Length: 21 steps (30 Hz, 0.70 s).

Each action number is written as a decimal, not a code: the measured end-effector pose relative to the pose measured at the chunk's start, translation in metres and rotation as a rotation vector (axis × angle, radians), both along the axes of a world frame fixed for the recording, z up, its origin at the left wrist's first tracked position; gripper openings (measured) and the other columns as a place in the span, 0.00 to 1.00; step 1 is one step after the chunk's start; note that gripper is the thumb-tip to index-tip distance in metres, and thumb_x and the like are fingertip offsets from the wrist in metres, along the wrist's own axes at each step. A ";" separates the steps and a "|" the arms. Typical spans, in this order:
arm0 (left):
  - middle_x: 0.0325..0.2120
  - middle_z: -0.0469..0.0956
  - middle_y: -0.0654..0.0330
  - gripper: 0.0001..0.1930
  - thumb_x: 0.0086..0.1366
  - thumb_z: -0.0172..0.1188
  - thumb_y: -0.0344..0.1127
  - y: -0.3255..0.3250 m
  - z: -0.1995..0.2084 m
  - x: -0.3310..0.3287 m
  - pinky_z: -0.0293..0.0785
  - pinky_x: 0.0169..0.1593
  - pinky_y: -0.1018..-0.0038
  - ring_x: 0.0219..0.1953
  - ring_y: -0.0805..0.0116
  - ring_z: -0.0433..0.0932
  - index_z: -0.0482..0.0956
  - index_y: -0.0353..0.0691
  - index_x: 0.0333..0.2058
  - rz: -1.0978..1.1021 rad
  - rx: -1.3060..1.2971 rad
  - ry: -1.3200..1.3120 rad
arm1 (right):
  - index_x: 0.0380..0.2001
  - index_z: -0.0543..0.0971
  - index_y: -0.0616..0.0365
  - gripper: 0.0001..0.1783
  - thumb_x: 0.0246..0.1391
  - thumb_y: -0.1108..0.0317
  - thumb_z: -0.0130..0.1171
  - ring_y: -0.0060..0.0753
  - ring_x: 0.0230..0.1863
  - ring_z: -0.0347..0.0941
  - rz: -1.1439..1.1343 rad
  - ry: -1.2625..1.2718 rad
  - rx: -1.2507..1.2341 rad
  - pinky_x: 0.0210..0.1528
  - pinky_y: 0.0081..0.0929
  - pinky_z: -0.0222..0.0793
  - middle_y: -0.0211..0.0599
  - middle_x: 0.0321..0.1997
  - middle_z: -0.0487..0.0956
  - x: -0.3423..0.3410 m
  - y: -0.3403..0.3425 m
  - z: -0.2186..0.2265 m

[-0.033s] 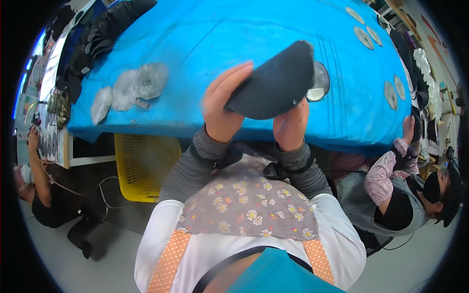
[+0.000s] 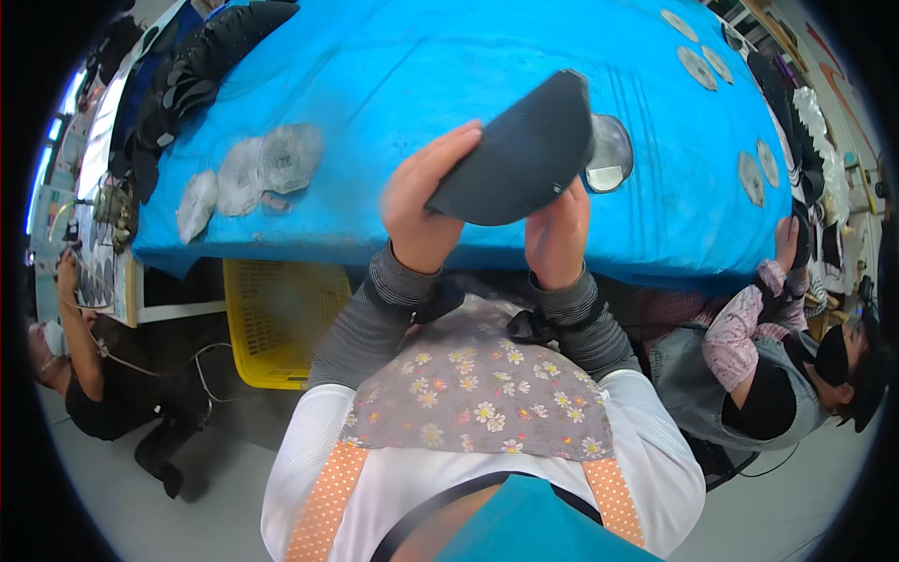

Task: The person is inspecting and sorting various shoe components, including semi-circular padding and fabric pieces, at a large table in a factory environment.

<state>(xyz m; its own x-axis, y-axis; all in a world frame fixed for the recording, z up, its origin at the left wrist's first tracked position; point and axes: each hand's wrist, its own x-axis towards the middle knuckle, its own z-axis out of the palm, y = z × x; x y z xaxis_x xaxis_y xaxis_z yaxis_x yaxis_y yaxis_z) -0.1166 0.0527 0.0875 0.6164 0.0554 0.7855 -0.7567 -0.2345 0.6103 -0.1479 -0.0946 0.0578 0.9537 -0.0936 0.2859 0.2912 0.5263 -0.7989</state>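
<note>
A black, half-round piece with a smooth curved face (image 2: pixel 520 155), perhaps a folded cap part, is held up over the near half of the blue-covered table. My left hand (image 2: pixel 420 199) grips its left end, fingers along the upper edge. Under its lower right edge, my right hand (image 2: pixel 560 236) supports it; most of those fingertips are hidden behind the piece. Just beyond its right side, a grey rounded form with a pale patch (image 2: pixel 611 155) lies on the cloth, partly covered by the black piece.
Several grey, flat round pieces (image 2: pixel 292 157) lie on the blue cloth (image 2: pixel 393 94) at left, others (image 2: pixel 697 68) at far right. Black curved pieces (image 2: pixel 192 84) are stacked at the far left. A yellow basket (image 2: pixel 281 370) stands below the table edge. People work at both sides.
The black piece and both hands have shifted very slightly; a little more of the grey form behind shows. The hold stays the same.
</note>
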 end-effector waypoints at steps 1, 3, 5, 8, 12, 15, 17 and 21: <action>0.42 0.81 0.47 0.20 0.54 0.63 0.19 0.003 -0.001 -0.001 0.76 0.52 0.66 0.46 0.55 0.81 0.79 0.32 0.48 -0.010 -0.009 0.016 | 0.58 0.68 0.60 0.24 0.67 0.57 0.47 0.28 0.56 0.70 0.027 0.017 -0.077 0.58 0.29 0.65 0.35 0.55 0.74 0.001 0.000 0.002; 0.45 0.81 0.47 0.17 0.57 0.59 0.18 0.007 -0.005 -0.002 0.75 0.52 0.70 0.47 0.61 0.81 0.79 0.30 0.47 0.023 -0.067 0.099 | 0.57 0.69 0.65 0.23 0.66 0.61 0.53 0.22 0.47 0.71 0.092 0.086 -0.140 0.51 0.23 0.67 0.33 0.52 0.76 0.002 -0.001 0.006; 0.45 0.81 0.50 0.17 0.58 0.57 0.18 0.011 -0.012 0.000 0.75 0.52 0.71 0.47 0.65 0.80 0.79 0.29 0.48 0.011 -0.140 0.120 | 0.57 0.70 0.64 0.24 0.66 0.57 0.53 0.21 0.46 0.71 0.196 0.101 -0.218 0.50 0.24 0.66 0.32 0.50 0.76 0.003 -0.005 0.010; 0.43 0.82 0.53 0.17 0.58 0.56 0.17 0.013 -0.024 0.004 0.73 0.52 0.72 0.46 0.67 0.79 0.79 0.29 0.47 0.134 -0.135 0.190 | 0.55 0.72 0.63 0.40 0.63 0.35 0.37 0.26 0.39 0.73 0.274 0.115 -0.400 0.49 0.26 0.67 0.33 0.37 0.78 0.005 -0.019 0.014; 0.42 0.81 0.55 0.16 0.60 0.54 0.20 0.023 -0.038 0.006 0.72 0.52 0.71 0.44 0.68 0.79 0.78 0.29 0.48 0.027 -0.125 0.298 | 0.45 0.77 0.64 0.47 0.62 0.28 0.28 0.29 0.33 0.75 0.288 0.336 -0.845 0.45 0.25 0.69 0.34 0.30 0.78 0.013 -0.045 0.019; 0.45 0.79 0.55 0.17 0.61 0.55 0.20 0.035 -0.043 0.010 0.72 0.52 0.73 0.47 0.68 0.77 0.77 0.31 0.49 -0.039 -0.300 0.294 | 0.41 0.78 0.64 0.36 0.65 0.37 0.38 0.26 0.35 0.75 0.191 0.561 -1.037 0.44 0.22 0.69 0.32 0.31 0.78 0.021 -0.067 0.022; 0.43 0.78 0.57 0.15 0.60 0.56 0.21 0.046 -0.039 0.012 0.72 0.48 0.75 0.46 0.70 0.76 0.77 0.32 0.47 -0.107 -0.345 0.417 | 0.41 0.78 0.63 0.27 0.64 0.46 0.49 0.25 0.36 0.75 0.070 0.460 -0.956 0.43 0.23 0.70 0.32 0.32 0.79 0.026 -0.071 0.021; 0.35 0.78 0.62 0.09 0.59 0.60 0.22 0.049 -0.031 0.005 0.71 0.40 0.79 0.38 0.76 0.75 0.76 0.34 0.40 -0.221 -0.165 0.605 | 0.45 0.77 0.61 0.16 0.53 0.67 0.65 0.23 0.42 0.75 -0.027 0.052 -0.633 0.47 0.24 0.72 0.31 0.39 0.79 0.029 -0.065 0.013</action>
<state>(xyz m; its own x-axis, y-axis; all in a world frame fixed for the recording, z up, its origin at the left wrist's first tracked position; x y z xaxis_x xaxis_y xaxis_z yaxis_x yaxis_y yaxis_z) -0.1116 0.1014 0.0567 0.9566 -0.0333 0.2894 -0.2888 0.0199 0.9572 -0.1186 -0.1601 0.0708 0.9676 0.0536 0.2469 0.2499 -0.0595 -0.9664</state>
